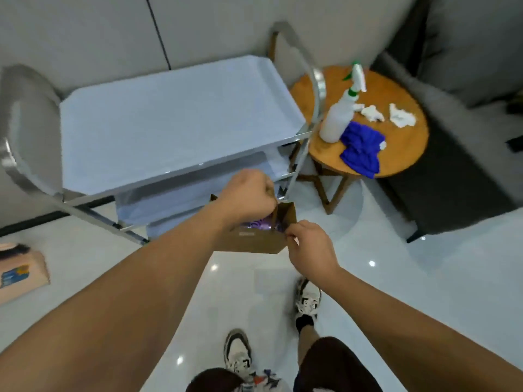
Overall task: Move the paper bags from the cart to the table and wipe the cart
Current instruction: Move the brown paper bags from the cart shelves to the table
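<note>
A brown paper bag (256,240) with something purple inside hangs in the air in front of the steel cart (169,120). My left hand (249,193) grips the bag's handle in a fist from above. At the bag's near right corner my right hand (307,244) pinches its rim. The cart's top shelf is bare, and its lower shelves are partly hidden behind my hands. To the right stands a round wooden table (407,154) with a white spray bottle (341,114) and a blue cloth (360,148) on it.
Two crumpled white tissues (400,116) lie on the round table. A dark sofa (467,108) stands at the right, and a box (22,271) lies on the floor at the left. My feet stand on glossy white floor (396,278) below the bag.
</note>
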Tool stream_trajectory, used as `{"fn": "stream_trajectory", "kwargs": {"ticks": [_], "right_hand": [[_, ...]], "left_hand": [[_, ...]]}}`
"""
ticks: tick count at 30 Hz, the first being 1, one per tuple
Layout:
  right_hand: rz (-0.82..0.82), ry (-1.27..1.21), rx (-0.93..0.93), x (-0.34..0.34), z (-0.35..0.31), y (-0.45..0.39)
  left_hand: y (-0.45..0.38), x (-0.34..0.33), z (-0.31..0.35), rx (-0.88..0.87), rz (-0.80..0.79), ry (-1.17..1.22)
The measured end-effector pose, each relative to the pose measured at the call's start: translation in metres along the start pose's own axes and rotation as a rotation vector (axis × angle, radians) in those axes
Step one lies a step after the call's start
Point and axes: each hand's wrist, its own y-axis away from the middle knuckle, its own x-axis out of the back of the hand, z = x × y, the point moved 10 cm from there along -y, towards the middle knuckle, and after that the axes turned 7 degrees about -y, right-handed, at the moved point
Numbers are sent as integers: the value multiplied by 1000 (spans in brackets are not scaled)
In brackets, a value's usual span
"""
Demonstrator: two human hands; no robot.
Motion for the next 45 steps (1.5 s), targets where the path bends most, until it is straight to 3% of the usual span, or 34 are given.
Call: {"fn": "stream_trajectory", "kwargs": {"ticks": [4, 7, 11, 17, 23, 32, 45], "right_hand": [[361, -166, -122, 105, 33, 70], [606, -411, -377, 175, 93, 121], [710, -822, -663, 236, 173, 190], [937, -928, -776, 319, 290, 328], [1196, -1030, -994, 344, 413, 489], [1506, -1007, -1286, 337, 511, 674], [1755, -1063, -1732, 299, 623, 759]], "left_hand": [[10, 6, 129, -258, -79, -54], [18, -5, 229, -407, -106, -112], [53, -40, 376, -623, -135, -212], [120, -145, 578, -914, -229, -378], [201, -294, 730, -1174, -390, -524], [312, -469, 861, -1491, -529, -650], [372, -659, 955, -1910, -775, -870]]}}
